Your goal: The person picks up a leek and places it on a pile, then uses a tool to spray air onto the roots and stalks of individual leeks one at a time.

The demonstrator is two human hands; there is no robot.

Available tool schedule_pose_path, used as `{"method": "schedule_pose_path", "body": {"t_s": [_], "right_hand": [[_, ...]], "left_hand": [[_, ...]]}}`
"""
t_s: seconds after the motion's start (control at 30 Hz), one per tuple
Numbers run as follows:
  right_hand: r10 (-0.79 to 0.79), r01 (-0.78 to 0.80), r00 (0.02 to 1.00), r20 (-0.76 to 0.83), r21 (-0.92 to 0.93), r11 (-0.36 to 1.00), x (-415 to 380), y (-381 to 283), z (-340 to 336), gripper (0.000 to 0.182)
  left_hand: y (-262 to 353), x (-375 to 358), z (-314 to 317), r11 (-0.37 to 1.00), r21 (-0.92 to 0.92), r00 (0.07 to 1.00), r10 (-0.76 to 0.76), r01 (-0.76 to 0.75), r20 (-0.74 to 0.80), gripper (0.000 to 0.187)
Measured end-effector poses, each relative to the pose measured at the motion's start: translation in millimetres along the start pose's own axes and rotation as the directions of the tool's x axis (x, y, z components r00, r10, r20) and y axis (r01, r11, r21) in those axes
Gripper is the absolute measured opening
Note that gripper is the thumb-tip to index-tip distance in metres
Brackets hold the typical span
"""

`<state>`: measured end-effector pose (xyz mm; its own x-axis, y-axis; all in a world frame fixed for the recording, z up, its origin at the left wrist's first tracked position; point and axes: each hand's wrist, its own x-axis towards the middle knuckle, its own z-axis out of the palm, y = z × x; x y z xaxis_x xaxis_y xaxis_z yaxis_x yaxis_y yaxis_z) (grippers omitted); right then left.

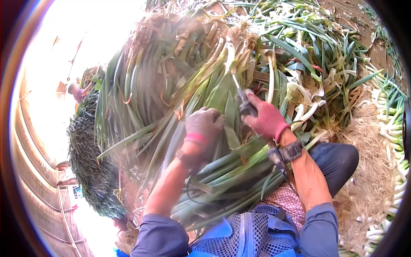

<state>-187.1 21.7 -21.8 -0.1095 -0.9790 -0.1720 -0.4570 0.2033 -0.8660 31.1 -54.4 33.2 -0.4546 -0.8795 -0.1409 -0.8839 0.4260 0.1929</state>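
Note:
My right hand, in a red glove, is closed around the dark handle of an air blow gun. Its thin metal nozzle points up at the pale stalk of a green onion. My left hand, in a dusty glove with a pink cuff, is curled over long green onion leaves and appears to grip them; its fingertips are partly hidden. More green onions lie across my lap below both hands. A strapped device sits on my right wrist, with a thin cord by it.
A large heap of unpeeled green onions rises ahead, roots upward. Loose leaves pile at upper right. Root scraps cover the ground at right, beside a row of white-stalked onions. Another person is far left, behind a dark green stack.

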Motion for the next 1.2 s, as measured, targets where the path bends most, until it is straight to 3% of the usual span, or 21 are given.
{"method": "schedule_pose_path", "body": {"t_s": [0.13, 0.2, 0.23, 0.33, 0.5, 0.53, 0.6, 0.67, 0.73, 0.77, 0.87, 1.13, 1.2], "right_hand": [[0.055, -0.055, 0.998, 0.005, -0.03, 0.998, 44.0, -2.3, -11.9, 0.079], [0.071, -0.071, 0.997, -0.015, -0.055, 0.996, 67.6, -0.6, -13.1, 0.08], [0.131, -0.13, 0.991, 0.022, -0.03, 0.991, 72.8, -5.7, -19.0, 0.08], [0.096, -0.095, 0.995, 0.01, -0.076, 0.993, 70.6, 4.0, -12.7, 0.08], [0.072, -0.123, 0.975, 0.208, 0.243, 0.962, -29.8, 3.5, -10.2, 0.083], [0.073, -0.125, 0.975, 0.209, 0.243, 0.962, -46.4, 5.8, -4.0, 0.083], [-0.064, 0.025, 0.989, 0.131, 0.283, 0.959, -70.7, 10.1, 8.8, 0.083], [-0.073, 0.036, 0.989, 0.125, 0.277, 0.96, -69.2, 14.2, 19.4, 0.081], [-0.141, 0.133, 0.989, 0.036, 0.17, 0.976, -50.8, 13.9, 17.8, 0.08], [0.004, -0.036, 0.988, 0.152, 0.203, 0.978, -39.8, -2.7, 1.8, 0.081], [0.03, -0.033, 0.997, 0.064, 0.053, 0.998, -0.7, 3.2, -1.2, 0.082], [0.046, -0.05, 0.998, -0.039, -0.086, 0.995, 103.2, 15.4, -14.1, 0.079], [0.053, -0.053, 0.999, -0.002, -0.072, 0.996, 125.9, 17.7, -15.9, 0.08]], "left_hand": [[1.2, 12.7, 1.6, 0.99, 0.138, 1.0, 0.003, -0.005, 0.014, 0.044], [-9.6, 23.0, 16.6, 0.98, 0.191, 0.986, 0.077, -0.047, -0.149, 0.055], [-4.5, 26.7, 14.2, 0.98, 0.193, 0.986, 0.074, -0.044, -0.148, 0.055], [3.6, 41.4, 7.7, 0.966, 0.253, 0.994, -0.024, 0.051, -0.11, 0.062], [4.2, 55.8, -3.6, 0.971, 0.195, 0.989, -0.146, 0.138, 0.024, 0.074], [4.2, 55.9, -2.5, 0.971, 0.195, 0.989, -0.147, 0.139, 0.026, 0.074], [6.3, 55.6, 0.3, 0.963, 0.216, 0.986, -0.165, 0.16, 0.003, 0.075], [4.6, 54.0, 6.2, 0.966, 0.222, 0.991, -0.133, 0.136, -0.028, 0.074], [5.8, 52.3, 9.4, 0.967, 0.228, 0.993, -0.1, 0.112, -0.061, 0.074], [6.9, 51.9, 9.9, 0.964, 0.253, 0.995, -0.072, 0.088, -0.068, 0.068], [3.6, 53.2, 12.3, 0.956, 0.29, 0.998, -0.028, 0.045, -0.064, 0.058], [10.2, 66.2, 9.5, 0.935, 0.355, 0.999, -0.023, 0.005, 0.047, 0.046], [11.8, 68.6, 8.0, 0.932, 0.361, 0.995, -0.065, 0.032, 0.078, 0.046]]}}
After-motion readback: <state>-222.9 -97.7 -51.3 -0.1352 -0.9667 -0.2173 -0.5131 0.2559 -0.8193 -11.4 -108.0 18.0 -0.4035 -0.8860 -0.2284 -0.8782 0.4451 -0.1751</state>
